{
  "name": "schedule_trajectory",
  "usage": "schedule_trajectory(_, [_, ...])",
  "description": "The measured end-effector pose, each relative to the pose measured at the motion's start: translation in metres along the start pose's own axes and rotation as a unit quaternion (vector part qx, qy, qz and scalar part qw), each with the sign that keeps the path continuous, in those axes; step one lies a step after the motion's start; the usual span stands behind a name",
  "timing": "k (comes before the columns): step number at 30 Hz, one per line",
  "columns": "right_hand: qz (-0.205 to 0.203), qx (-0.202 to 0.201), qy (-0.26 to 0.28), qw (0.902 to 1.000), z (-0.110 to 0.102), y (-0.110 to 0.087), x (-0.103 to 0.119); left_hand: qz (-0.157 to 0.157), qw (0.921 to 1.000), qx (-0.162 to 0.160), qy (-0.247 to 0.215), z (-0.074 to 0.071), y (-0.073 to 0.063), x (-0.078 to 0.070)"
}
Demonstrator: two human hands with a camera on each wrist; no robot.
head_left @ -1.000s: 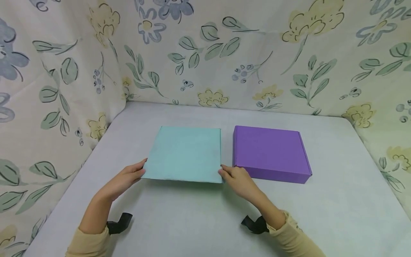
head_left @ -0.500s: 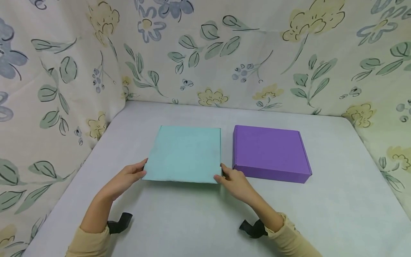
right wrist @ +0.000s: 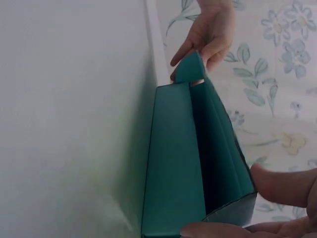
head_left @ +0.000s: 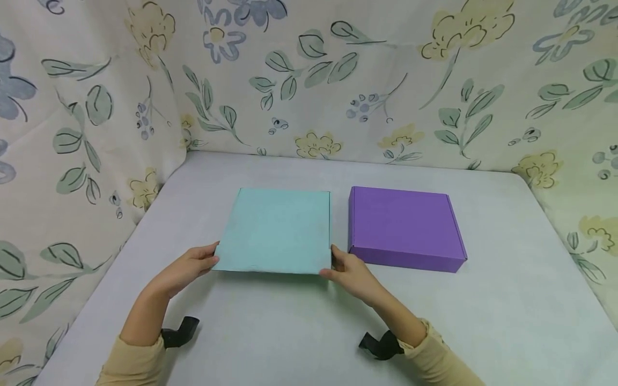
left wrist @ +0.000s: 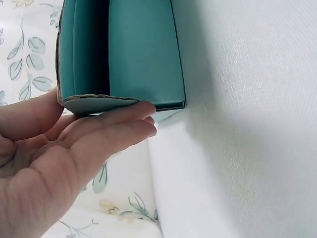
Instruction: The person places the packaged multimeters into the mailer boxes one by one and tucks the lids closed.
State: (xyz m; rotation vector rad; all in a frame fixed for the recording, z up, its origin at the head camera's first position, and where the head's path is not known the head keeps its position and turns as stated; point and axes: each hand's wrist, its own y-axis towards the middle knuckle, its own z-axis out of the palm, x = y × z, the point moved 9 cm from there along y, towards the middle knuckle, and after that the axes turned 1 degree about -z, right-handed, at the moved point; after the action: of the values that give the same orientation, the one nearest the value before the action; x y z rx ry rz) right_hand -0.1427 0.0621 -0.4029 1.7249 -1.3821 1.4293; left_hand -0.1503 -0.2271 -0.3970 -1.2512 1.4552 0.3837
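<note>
A teal cardboard box lies on the white table, its lid tilted slightly up at the front. Between the lid and the front wall a dark gap shows in both wrist views. My left hand holds the lid's front left corner, thumb at the lid edge and fingers along the side flap. At the front right corner my right hand grips the lid, thumb on its front edge and fingers at the side flap. The inside of the box is too dark to make out.
A closed purple box stands close to the right of the teal one, near my right hand. White table surface extends in front. Floral cloth hangs behind and on both sides. Black wrist mounts sit on both forearms.
My right thumb has slid a little left along the lid's front edge, and the right hand has shifted slightly left with it. The left hand and both boxes look nearly unchanged.
</note>
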Motion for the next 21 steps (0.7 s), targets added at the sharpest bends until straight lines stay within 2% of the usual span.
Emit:
schedule_trajectory(4, [-0.007,0.016,0.019,0.9997,0.0031,0.0001,0.0027,-0.003,1.0,0.001,-0.004,0.0011,-0.0002,-0.0002])
schedule_trajectory(14, [-0.002,0.029,0.028,0.9992,0.003,-0.0017,0.005,-0.003,1.0,0.003,-0.006,0.0011,-0.0006,-0.0006])
schedule_trajectory(21, [-0.037,0.024,-0.065,0.9969,-0.0012,0.0001,0.0066,0.008,1.0,-0.002,0.005,-0.0016,-0.0008,-0.0003])
